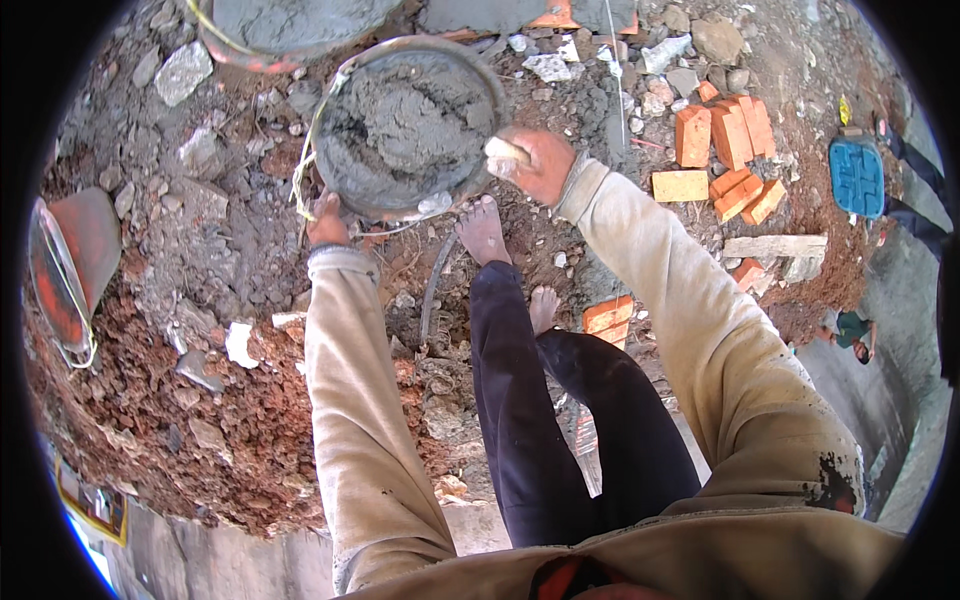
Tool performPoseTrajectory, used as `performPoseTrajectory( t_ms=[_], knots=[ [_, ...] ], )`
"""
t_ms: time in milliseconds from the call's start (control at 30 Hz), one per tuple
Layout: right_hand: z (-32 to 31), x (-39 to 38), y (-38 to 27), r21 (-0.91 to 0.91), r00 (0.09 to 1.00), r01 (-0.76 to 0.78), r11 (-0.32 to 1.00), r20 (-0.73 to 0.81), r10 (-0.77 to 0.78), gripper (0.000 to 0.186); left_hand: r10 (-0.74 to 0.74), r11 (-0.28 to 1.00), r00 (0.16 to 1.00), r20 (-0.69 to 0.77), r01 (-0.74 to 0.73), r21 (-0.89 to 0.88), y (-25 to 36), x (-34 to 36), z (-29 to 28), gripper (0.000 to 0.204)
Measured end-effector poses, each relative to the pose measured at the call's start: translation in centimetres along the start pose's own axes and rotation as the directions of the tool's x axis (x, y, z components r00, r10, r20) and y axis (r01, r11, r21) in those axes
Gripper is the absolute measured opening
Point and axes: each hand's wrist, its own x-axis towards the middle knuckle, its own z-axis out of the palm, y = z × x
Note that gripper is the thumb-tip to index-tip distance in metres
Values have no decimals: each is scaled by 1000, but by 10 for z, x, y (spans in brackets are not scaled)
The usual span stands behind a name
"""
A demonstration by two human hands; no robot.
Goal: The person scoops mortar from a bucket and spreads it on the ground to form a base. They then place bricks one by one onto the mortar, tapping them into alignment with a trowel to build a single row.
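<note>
Round mortar pan (494,92) is sitting on rubbly ground before a barefoot person, holding wet grey mortar (415,118).

At its lower-left rim, beside a pale cord (303,172), the left hand (327,222) is touching the edge; I can't tell whether its fingers are grasping. By the right rim, the right hand (548,168) is clenching a stubby pale handle (507,151). Orange bricks (730,136) are lying farther right.
</note>
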Motion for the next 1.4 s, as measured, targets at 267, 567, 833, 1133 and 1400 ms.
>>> performPoseTrajectory(
  t_ms=[267, 567, 833, 1133, 1400],
  knots=[
    [-38, -119, 39, 81, 976, -152, 985, -144, 162, 41, 8, 999, 1000, -16, -7, 49, 68, -99, 33, 65],
    [-55, -118, 180, 800, 788, -525, 290, 329, 520, 31, 79, 997, 965, -250, -74, 32, -30, -179, 16, 52],
    [-19, -192, 255, 869, 761, -434, -238, 495, 420, 42, -31, 976, 959, -280, 90, 200, -75, -254, 4, 50],
    [-24, -151, 166, -101, 745, -658, 746, -231, 626, 40, -34, 995, 999, -7, 34, 94, -46, -326, 85, 52],
    [-4, -227, 188, -48, 679, -730, 682, -163, 716, 39, -31, 999, 991, 128, 36, -40, -47, -354, 142, 46]
  ],
)
